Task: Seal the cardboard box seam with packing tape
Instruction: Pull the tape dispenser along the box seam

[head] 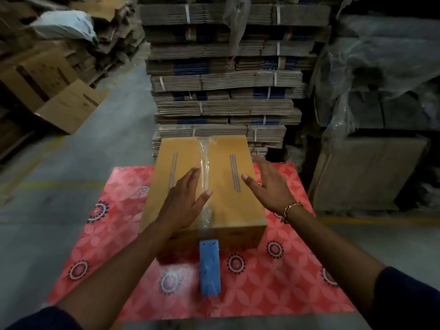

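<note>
A brown cardboard box (pixel 228 206) stands on a red patterned table. A strip of clear packing tape (pixel 204 163) runs along its middle seam from the far edge over the near edge. My left hand (pixel 183 198) lies flat on the box top just left of the seam, its thumb touching the tape. My right hand (pixel 266 184) hovers open over the box's right edge, fingers spread, holding nothing. A blue tape dispenser (pixel 209 267) lies on the table in front of the box, under the tape's end.
The red floral table cover (pixel 285 282) spreads around the box. Behind it rises a tall stack of bundled flat cartons (pixel 223 86). Open cardboard boxes (pixel 64 101) stand at the left, plastic-wrapped pallets (pixel 381 91) at the right. Grey concrete floor (pixel 47 210) lies to the left.
</note>
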Motion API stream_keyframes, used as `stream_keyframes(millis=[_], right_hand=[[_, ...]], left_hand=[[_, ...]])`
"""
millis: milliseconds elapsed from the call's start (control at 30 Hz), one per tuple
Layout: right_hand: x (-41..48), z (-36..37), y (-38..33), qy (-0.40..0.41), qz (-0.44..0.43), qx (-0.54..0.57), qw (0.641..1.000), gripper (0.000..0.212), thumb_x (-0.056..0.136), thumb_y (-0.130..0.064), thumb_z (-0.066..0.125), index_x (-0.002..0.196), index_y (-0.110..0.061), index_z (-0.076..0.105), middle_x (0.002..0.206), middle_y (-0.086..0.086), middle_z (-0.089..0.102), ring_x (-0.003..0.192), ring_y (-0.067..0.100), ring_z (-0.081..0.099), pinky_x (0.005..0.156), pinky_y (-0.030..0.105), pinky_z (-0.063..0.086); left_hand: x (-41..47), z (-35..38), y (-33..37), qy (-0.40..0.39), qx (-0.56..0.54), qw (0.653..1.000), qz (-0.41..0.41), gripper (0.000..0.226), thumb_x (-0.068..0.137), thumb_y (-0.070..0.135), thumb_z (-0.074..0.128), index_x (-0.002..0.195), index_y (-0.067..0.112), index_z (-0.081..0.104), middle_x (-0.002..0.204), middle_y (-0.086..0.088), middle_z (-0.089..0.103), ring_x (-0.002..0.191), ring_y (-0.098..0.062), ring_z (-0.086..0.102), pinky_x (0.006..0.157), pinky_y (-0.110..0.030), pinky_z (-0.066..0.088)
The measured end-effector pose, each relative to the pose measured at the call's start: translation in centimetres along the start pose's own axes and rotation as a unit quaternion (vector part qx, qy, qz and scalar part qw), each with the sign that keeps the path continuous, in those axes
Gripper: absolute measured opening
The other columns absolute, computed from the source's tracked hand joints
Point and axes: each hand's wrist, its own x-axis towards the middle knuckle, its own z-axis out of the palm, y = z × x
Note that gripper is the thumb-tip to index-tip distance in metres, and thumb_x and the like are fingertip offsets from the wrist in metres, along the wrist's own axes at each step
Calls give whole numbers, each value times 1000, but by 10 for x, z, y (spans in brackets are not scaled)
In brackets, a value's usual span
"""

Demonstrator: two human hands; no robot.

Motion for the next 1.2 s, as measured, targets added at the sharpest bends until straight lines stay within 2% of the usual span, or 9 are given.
stream_keyframes(millis=[100, 233, 433, 533, 633, 733, 933, 1100, 1200], right_hand=[[-23, 16, -4, 1, 41, 74, 996, 66, 92, -55, 51, 149, -26, 32, 137, -1, 54, 118, 18, 57, 92, 41, 51], [-83, 60, -5, -24, 91, 124, 988, 63, 88, -49, 58, 145, -30, 37, 103, -9, 65, 85, 12, 66, 70, 31, 53], [-166, 154, -12, -123, 237, 128, 955, 121, 66, -78, 66, 157, -23, 8, 138, -1, 55, 121, 17, 59, 94, 34, 50], [-176, 185, -31, -127, 291, 154, 936, 129, 62, -73, 71, 157, -20, 2, 149, -1, 45, 126, 16, 54, 91, 25, 44], [-172, 198, -52, -102, 299, 208, 926, 117, 70, -49, 81, 155, -24, 4, 148, -12, 36, 131, 8, 42, 94, 18, 38], [-175, 202, -62, -97, 311, 196, 925, 103, 78, -26, 74, 154, -31, 5, 141, -6, 49, 117, 15, 56, 79, 20, 47], [-204, 194, -79, -41, 321, 194, 926, 87, 72, -43, 67, 143, -48, 17, 124, -11, 61, 103, 13, 65, 82, 35, 56], [-201, 185, -97, 3, 336, 114, 935, 72, 80, -62, 63, 140, -37, 34, 104, -16, 64, 82, 6, 62, 63, 18, 46], [-197, 176, -106, -1, 348, 55, 936, 68, 82, -65, 60, 137, -33, 38, 93, -15, 59, 74, 7, 56, 58, 22, 40]], left_hand=[[1, 11, -20, -55, 47, 997, 24, 79, 94, 69, 20, 159, 23, 23, 169, 0, 22, 153, -19, 23, 121, -46, 26], [-7, 31, -50, -123, 91, 982, 113, 75, 90, 56, 23, 156, 22, 33, 167, -1, 29, 152, -22, 28, 120, -46, 28], [-7, 57, -85, -218, 156, 933, 241, 97, 72, 58, 44, 161, 25, 20, 170, -2, 15, 157, -23, 13, 126, -51, 13], [0, 65, -97, -218, 177, 913, 297, 97, 77, 59, 45, 162, 26, 11, 171, 0, 8, 158, -19, 5, 127, -48, 7], [4, 69, -107, -201, 188, 905, 325, 96, 80, 59, 49, 162, 26, 11, 171, 0, 11, 158, -18, 10, 125, -51, 13], [3, 73, -111, -170, 193, 906, 334, 94, 80, 53, 52, 162, 26, 14, 171, 0, 15, 157, -18, 14, 124, -50, 18], [5, 79, -104, -120, 211, 908, 342, 82, 81, 60, 54, 153, 23, 38, 162, -2, 39, 146, -21, 41, 111, -50, 39], [6, 88, -102, -69, 212, 915, 335, 66, 88, 60, 58, 142, 22, 49, 153, -1, 51, 138, -22, 50, 101, -49, 42], [6, 90, -104, -50, 216, 910, 350, 62, 94, 61, 49, 141, 21, 50, 152, -2, 52, 136, -23, 51, 99, -49, 42]])
